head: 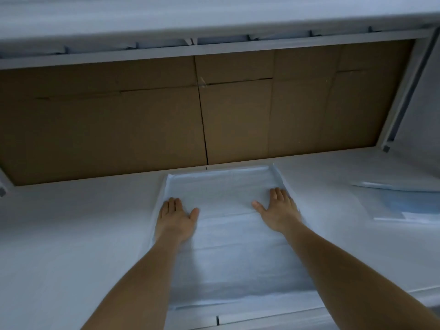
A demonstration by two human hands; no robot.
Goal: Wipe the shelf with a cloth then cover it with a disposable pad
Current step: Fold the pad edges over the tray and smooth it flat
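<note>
A pale blue-white disposable pad (226,246) lies spread flat on the middle of the white shelf (71,234), reaching from the back wall to the front edge. My left hand (177,216) lies flat on the pad's left part, fingers straight and together, thumb out. My right hand (278,209) presses flat on the pad's right part, fingers pointing toward the back. Both palms are down and neither grips anything. No cloth is in sight.
Brown cardboard panels (166,120) form the back wall. Another shelf (214,17) hangs overhead. A blue-and-white flat packet (404,206) lies on the shelf at the right. A metal upright (409,91) stands at the right rear corner.
</note>
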